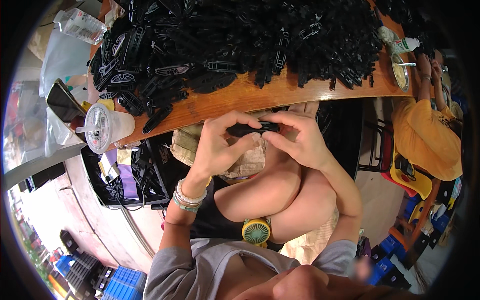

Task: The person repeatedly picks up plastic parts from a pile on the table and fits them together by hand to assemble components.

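Note:
Between my two hands, just off the table's near edge and above my lap, is a long, narrow black plastic piece (pixel 242 130). My left hand (pixel 218 143) pinches its left end between thumb and fingers. At the other end, the thumb and fingers of my right hand (pixel 302 141) are closed on it too. The fingers cover part of the piece, so its exact kind is hard to make out. A large heap of black plastic pieces (pixel 220 40), many long with slotted frames, covers much of the wooden table (pixel 240 96) beyond my hands.
On the left are a lidded plastic cup (pixel 120 126) with a straw, a phone (pixel 66 101) and a black bin (pixel 117 201) of parts below the table. A small yellow fan (pixel 256 232) sits near my lap. A metal bowl (pixel 395 75) and a person in orange (pixel 425 137) are right.

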{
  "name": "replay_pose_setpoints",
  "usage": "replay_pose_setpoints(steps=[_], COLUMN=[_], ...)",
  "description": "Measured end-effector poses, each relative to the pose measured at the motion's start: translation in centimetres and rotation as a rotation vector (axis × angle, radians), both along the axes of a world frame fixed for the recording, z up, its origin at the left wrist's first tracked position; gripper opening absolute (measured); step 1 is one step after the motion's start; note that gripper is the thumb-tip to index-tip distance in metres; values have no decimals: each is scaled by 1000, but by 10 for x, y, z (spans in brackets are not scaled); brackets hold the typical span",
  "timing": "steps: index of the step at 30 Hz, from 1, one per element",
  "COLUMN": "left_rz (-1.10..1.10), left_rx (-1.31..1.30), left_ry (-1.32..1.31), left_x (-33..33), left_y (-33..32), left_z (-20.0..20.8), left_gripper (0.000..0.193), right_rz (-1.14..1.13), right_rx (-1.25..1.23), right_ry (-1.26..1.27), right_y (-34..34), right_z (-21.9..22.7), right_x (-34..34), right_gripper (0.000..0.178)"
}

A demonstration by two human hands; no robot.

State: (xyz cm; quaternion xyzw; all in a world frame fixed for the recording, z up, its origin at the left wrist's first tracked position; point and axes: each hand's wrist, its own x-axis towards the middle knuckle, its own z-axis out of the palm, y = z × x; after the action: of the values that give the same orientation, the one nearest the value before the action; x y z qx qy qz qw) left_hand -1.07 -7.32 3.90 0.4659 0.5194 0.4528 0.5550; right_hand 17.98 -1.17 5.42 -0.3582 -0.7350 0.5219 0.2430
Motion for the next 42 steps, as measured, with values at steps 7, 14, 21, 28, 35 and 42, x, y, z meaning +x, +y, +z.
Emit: replay_pose_setpoints(steps=[7,14,21,28,35,42], left_rz=[-242,224,364,144,37,386], left_rx=[47,406,687,657,695,576], left_ry=[253,482,1361,1406,1393,884], left_x=[-25,-4,3,-22,-31,-26], left_y=[3,36,72,78,76,41], left_z=[1,-6,-2,-7,1,-2], left_gripper=[17,8,27,28,21,10], right_rz=[125,-132,-356,-383,-394,-437], right_rx=[-285,300,1054,1223,1192,1175], right_ry=[-206,-76,-388,-392,-424,-150], right_y=[4,29,105,104,98,90], right_z=[-3,-7,-20,-32,-42,-34], right_x=[3,-6,-10,-12,-19,-17], right_gripper=[27,12,9,16,21,20])
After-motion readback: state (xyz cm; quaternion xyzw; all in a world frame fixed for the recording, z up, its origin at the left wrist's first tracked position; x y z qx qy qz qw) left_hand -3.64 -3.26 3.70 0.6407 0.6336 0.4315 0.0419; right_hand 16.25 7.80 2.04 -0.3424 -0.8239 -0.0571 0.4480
